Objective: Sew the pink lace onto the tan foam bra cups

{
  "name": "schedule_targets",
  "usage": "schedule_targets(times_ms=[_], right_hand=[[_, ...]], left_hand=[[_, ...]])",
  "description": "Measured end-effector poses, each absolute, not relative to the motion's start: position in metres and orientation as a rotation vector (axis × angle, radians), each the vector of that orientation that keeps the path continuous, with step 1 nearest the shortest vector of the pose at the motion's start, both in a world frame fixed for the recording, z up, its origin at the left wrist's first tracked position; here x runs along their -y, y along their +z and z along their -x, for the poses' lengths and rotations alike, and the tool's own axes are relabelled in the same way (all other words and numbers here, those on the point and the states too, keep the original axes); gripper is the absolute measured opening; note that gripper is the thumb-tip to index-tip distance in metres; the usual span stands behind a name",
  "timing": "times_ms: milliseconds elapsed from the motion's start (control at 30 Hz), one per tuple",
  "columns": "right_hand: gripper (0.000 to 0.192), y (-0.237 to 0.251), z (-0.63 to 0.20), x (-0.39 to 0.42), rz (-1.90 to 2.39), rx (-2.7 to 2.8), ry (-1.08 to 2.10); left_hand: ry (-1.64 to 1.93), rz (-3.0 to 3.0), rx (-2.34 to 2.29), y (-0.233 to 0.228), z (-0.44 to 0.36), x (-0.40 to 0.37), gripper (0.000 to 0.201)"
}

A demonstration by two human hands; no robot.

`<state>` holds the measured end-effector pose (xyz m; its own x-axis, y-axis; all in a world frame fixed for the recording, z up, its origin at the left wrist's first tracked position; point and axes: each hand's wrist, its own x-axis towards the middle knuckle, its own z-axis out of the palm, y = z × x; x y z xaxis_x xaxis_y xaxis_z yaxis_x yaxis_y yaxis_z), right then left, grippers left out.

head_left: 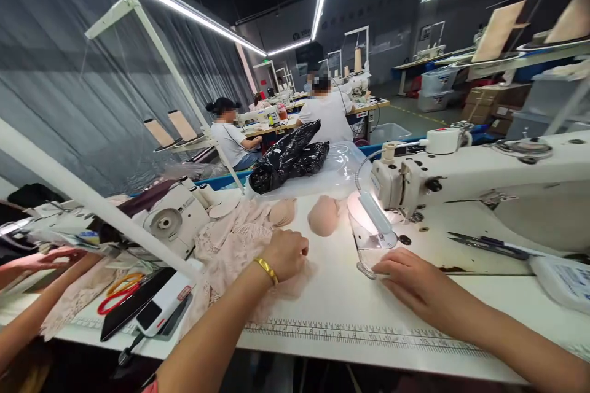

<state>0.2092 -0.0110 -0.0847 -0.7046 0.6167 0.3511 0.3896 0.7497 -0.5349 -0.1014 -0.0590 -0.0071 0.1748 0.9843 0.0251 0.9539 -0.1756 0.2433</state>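
My left hand (286, 255) is closed, fingers curled down into sheer pink fabric (297, 282) on the white table. Lace-edged pink fabric (225, 245) lies bunched to its left. Just beyond it are two moulded beige-pink bra cups (323, 216) (282, 213). My right hand (412, 279) lies nearly flat, palm down, in front of the sewing machine (391, 178). Its fingertips touch a small greyish piece (367, 268) at the edge of the machine bed. A clear guard (375, 215) partly covers the lit needle area.
Scissors (488, 244) lie on the machine bed at right. A printed ruler (341, 333) runs along the front edge. Left are a white device (163, 310), red-handled scissors (120, 295) and another person's hands (59, 256). A black plastic bag (290, 159) lies behind.
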Motion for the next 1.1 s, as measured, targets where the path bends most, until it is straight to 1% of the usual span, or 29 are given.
schedule_targets(times_ms=[33,67,100,133,167,200,300,333,433,567,633,700,833,967,1033,1100], right_hand=[[0.029,-0.08,-0.206,0.017,0.77,2.399,0.796],[0.04,-0.076,-0.202,0.023,0.797,2.331,1.002],[0.058,-0.073,-0.198,0.027,0.833,2.246,1.188],[0.073,-0.071,-0.192,0.031,0.859,2.151,1.338],[0.079,-0.069,-0.185,0.033,0.877,2.042,1.443],[0.077,-0.068,-0.178,0.035,0.89,1.951,1.501],[0.042,-0.068,-0.16,0.036,0.819,1.679,1.531],[0.038,-0.068,-0.156,0.035,0.77,1.586,1.562],[0.043,-0.067,-0.151,0.033,0.697,1.365,1.679],[0.049,-0.065,-0.156,0.032,0.687,1.171,1.806],[0.049,-0.065,-0.159,0.033,0.614,1.187,1.902],[0.049,-0.068,-0.161,0.035,0.598,1.291,1.925],[0.045,-0.074,-0.164,0.037,0.753,1.337,1.738],[0.037,-0.068,-0.165,0.039,0.787,1.396,1.449],[0.034,-0.064,-0.165,0.04,0.759,1.424,1.36],[0.033,-0.062,-0.166,0.04,0.761,1.397,1.404]], left_hand=[[0.323,-2.26,-1.871,-0.002,0.094,0.057,0.012],[0.386,-2.256,-1.851,0.003,0.087,0.058,0.007],[0.474,-2.233,-1.83,0.007,0.08,0.06,0.008],[0.591,-2.174,-1.796,0.009,0.073,0.064,0.013],[0.726,-2.074,-1.749,0.011,0.068,0.068,0.019],[0.87,-1.936,-1.69,0.011,0.063,0.072,0.023],[1.252,-1.421,-1.478,0.006,0.051,0.082,0.032],[1.331,-1.285,-1.419,0.004,0.048,0.085,0.037],[1.395,-1.001,-1.261,-0.002,0.038,0.093,0.045],[1.334,-0.825,-1.194,-0.008,0.026,0.102,0.046],[1.394,-0.774,-1.201,-0.012,0.022,0.103,0.044],[1.457,-0.766,-1.201,-0.016,0.021,0.1,0.042],[1.505,-0.81,-1.261,-0.025,0.023,0.098,0.04],[1.512,-0.887,-1.361,-0.029,0.022,0.106,0.048],[1.41,-0.937,-1.413,-0.029,0.025,0.108,0.048],[1.196,-1.082,-1.454,-0.027,0.033,0.103,0.048]])
